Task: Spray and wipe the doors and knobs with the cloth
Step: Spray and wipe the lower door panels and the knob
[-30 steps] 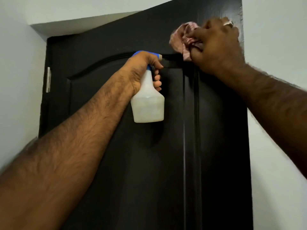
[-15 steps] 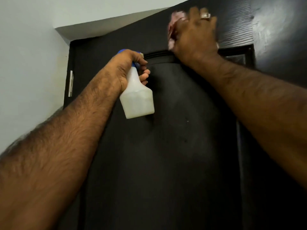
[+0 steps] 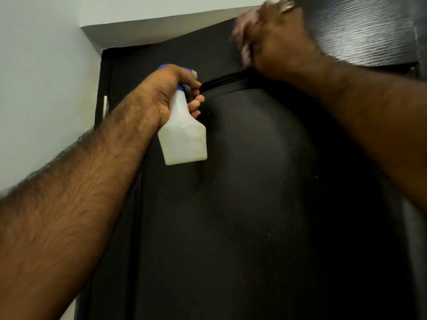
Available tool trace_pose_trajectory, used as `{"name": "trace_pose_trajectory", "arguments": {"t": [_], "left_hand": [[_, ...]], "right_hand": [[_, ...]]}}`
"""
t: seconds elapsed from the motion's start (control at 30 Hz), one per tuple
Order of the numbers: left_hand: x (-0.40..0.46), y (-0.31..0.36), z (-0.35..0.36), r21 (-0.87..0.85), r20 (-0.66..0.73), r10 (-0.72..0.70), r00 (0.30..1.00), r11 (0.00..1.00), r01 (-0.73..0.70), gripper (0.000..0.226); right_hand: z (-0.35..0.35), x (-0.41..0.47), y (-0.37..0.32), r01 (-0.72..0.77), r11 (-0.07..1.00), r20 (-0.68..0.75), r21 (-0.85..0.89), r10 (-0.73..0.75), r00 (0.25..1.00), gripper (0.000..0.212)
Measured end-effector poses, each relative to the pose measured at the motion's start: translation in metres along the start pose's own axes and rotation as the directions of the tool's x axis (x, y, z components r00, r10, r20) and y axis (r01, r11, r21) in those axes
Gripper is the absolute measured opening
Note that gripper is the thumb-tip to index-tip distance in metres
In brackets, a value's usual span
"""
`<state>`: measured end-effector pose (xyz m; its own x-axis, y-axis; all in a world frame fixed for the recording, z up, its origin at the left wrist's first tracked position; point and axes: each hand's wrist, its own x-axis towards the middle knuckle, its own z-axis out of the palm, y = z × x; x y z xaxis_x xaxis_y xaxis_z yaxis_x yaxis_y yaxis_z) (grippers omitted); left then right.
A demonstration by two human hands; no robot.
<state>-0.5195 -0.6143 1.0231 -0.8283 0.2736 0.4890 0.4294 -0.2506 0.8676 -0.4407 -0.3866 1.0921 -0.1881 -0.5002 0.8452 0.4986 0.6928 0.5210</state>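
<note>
Step in hand, as judged: wiping the top rail of the dark door [image 3: 242,204] above the arched panel moulding [image 3: 221,80]. Right hand [image 3: 279,42] is up at the top of the door, pressed toward the surface with a pinkish cloth [image 3: 241,31] bunched under and to the left of it — the cloth shows only as a blurred pale patch past the knuckles. Right fingers are motion-blurred; they look curled over the cloth, but whether spread or tight together can't be told. A ring [image 3: 287,6] shows on one finger. Left hand [image 3: 171,91] grips the neck of a translucent white spray bottle [image 3: 184,137], fingers wrapped round it below the blue spray head [image 3: 182,86], fingertips [image 3: 196,105] visible on the door side; the bottle hangs upright just in front of the panel, not clearly touching it. To do this well: keep the cloth flat under the palm, not balled, overlap strokes along the rail, then run a folded edge into the moulding groove where dust sits. Pale specks lower on the panel suggest that area is not yet wiped. Knobs are not in view. White wall [image 3: 41,88] on the left, hinge [image 3: 105,106] at the frame edge.
</note>
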Motion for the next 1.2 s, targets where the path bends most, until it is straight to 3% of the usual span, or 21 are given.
{"name": "trace_pose_trajectory", "arguments": {"t": [0.07, 0.1, 0.17, 0.2, 0.3, 0.33, 0.43, 0.47, 0.5, 0.57, 0.6, 0.63, 0.7, 0.73, 0.77, 0.83, 0.87, 0.9, 1.03, 1.13, 1.2], "left_hand": [[0.0, -0.001, 0.006, -0.004, 0.015, 0.001, 1.0, 1.0, -0.001, 0.015], [-0.001, -0.001, 0.01, -0.008, 0.036, 0.001, 0.999, 1.0, -0.001, 0.015], [-0.004, -0.002, 0.021, -0.017, 0.09, 0.002, 0.996, 1.0, -0.001, 0.012], [-0.007, -0.004, 0.027, -0.027, 0.113, 0.003, 0.994, 1.0, 0.0, 0.011], [-0.015, -0.009, 0.045, -0.03, 0.147, 0.008, 0.989, 1.0, -0.004, 0.009], [-0.017, -0.012, 0.05, -0.031, 0.159, 0.003, 0.987, 1.0, 0.002, 0.008], [-0.024, -0.023, 0.059, -0.071, 0.202, 0.0, 0.979, 0.997, 0.015, 0.006], [-0.026, -0.027, 0.06, -0.09, 0.204, 0.013, 0.979, 0.996, 0.005, 0.006], [-0.029, -0.032, 0.063, -0.103, 0.2, 0.028, 0.979, 0.995, -0.008, 0.008], [-0.035, -0.04, 0.067, -0.092, 0.199, 0.033, 0.979, 0.996, -0.015, 0.006], [-0.038, -0.044, 0.07, -0.077, 0.199, 0.018, 0.98, 0.997, -0.002, 0.003], [-0.041, -0.047, 0.073, -0.065, 0.201, -0.001, 0.98, 0.998, 0.014, 0.002], [-0.045, -0.052, 0.085, -0.064, 0.219, -0.021, 0.976, 0.997, 0.036, 0.003], [-0.047, -0.054, 0.09, -0.07, 0.226, -0.027, 0.974, 0.997, 0.044, 0.005], [-0.05, -0.056, 0.099, -0.082, 0.229, -0.033, 0.973, 0.995, 0.054, 0.008], [-0.057, -0.057, 0.117, -0.103, 0.231, -0.034, 0.972, 0.993, 0.06, 0.009], [-0.061, -0.056, 0.125, -0.11, 0.234, -0.031, 0.972, 0.992, 0.058, 0.01], [-0.065, -0.054, 0.132, -0.114, 0.236, -0.027, 0.971, 0.992, 0.056, 0.01], [-0.08, -0.039, 0.165, -0.083, 0.217, -0.033, 0.976, 0.995, 0.052, 0.01], [-0.088, -0.033, 0.18, -0.088, 0.223, -0.023, 0.975, 0.995, 0.043, 0.01], [-0.095, -0.037, 0.184, -0.101, 0.227, -0.017, 0.974, 0.994, 0.041, 0.01]], "right_hand": [[0.004, -0.011, 0.007, 0.35, 0.937, 0.061, 0.004, -0.35, 0.935, 0.064], [0.0, -0.016, 0.012, 0.326, 0.945, 0.059, 0.001, -0.326, 0.944, 0.067], [-0.007, -0.028, 0.02, -0.027, 0.999, -0.035, 0.023, 0.028, 0.999, 0.065], [-0.01, -0.036, 0.018, -0.109, 0.994, -0.051, -0.01, 0.108, 0.993, 0.062], [-0.012, -0.075, 0.019, 0.246, 0.966, 0.051, 0.08, -0.25, 0.967, 0.054], [-0.017, -0.083, 0.027, 0.238, 0.965, 0.059, 0.114, -0.246, 0.968, 0.054], [-0.031, -0.123, 0.017, -0.129, 0.965, -0.017, 0.228, 0.137, 0.99, 0.047], [-0.03, -0.143, 0.003, -0.06, 0.969, -0.007, 0.238, 0.064, 0.998, 0.045], [-0.03, -0.167, -0.009, 0.122, 0.952, 0.002, 0.282, -0.128, 0.992, 0.046], [-0.04, -0.205, -0.019, 0.439, 0.821, 0.072, 0.364, -0.495, 0.866, 0.047], [-0.039, -0.214, -0.008, 0.529, 0.773, 0.051, 0.349, -0.58, 0.813, 0.046], [-0.037, -0.216, 0.005, 0.517, 0.788, 0.017, 0.334, -0.554, 0.833, 0.044], [-0.034, -0.209, 0.034, 0.166, 0.907, -0.035, 0.387, -0.165, 0.986, 0.041], [-0.032, -0.204, 0.043, -0.045, 0.914, -0.029, 0.403, 0.062, 0.998, 0.04], [-0.034, -0.201, 0.047, -0.109, 0.919, -0.031, 0.379, 0.13, 0.991, 0.039], [-0.034, -0.203, 0.049, 0.175, 0.933, -0.018, 0.313, -0.178, 0.984, 0.042], [-0.036, -0.202, 0.055, 0.332, 0.893, 0.015, 0.305, -0.353, 0.936, 0.044], [-0.04, -0.196, 0.066, 0.379, 0.875, 0.032, 0.302, -0.407, 0.913, 0.045], [-0.047, -0.168, 0.111, 0.048, 0.976, 0.064, 0.212, -0.063, 0.996, 0.05], [-0.06, -0.175, 0.123, -0.001, 0.988, 0.156, 0.155, -0.023, 0.987, 0.071], [-0.066, -0.197, 0.132, -0.083, 0.978, 0.18, 0.191, 0.048, 0.983, 0.07]]}}
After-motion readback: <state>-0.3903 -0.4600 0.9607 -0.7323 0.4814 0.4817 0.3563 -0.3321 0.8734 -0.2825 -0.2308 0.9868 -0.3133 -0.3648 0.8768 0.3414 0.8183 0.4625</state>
